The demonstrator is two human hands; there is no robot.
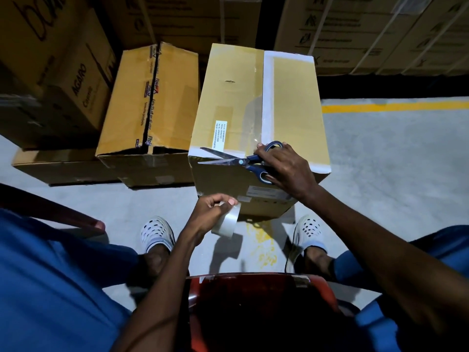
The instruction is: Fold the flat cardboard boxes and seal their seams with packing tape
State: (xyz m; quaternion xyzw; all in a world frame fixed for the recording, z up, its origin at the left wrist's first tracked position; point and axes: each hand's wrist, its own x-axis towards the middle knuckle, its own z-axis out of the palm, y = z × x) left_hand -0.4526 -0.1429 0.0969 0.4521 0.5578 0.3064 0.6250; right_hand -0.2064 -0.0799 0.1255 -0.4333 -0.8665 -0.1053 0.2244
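- folded box [256, 107] stands on the floor [380, 153] between the person's feet, top flaps closed, clear tape already down the centre seam, white strip beside it.
- right hand [284, 168] rests at the box's near top edge, its grip curled round the blue handles of the scissors [243, 161]; blades are apart, pointing left along that edge.
- left hand [210, 212] is low in front of the box's near face, its grip pinching the tape roll [225, 222] by rim and core.
- can't tell if a tape strand runs from roll to box; too clear to see.
- step in hand, judged: cutting the tape off at the near edge.
- to do it well: keep the roll pulled taut and down, bring the blades square across the tape just below the top edge, snip once, then press the tail flat on the front face.
- risk: slack tape folds on itself or sticks to the blades.
- second box [149, 102] just left, its top seam gaping, likely next to tape.
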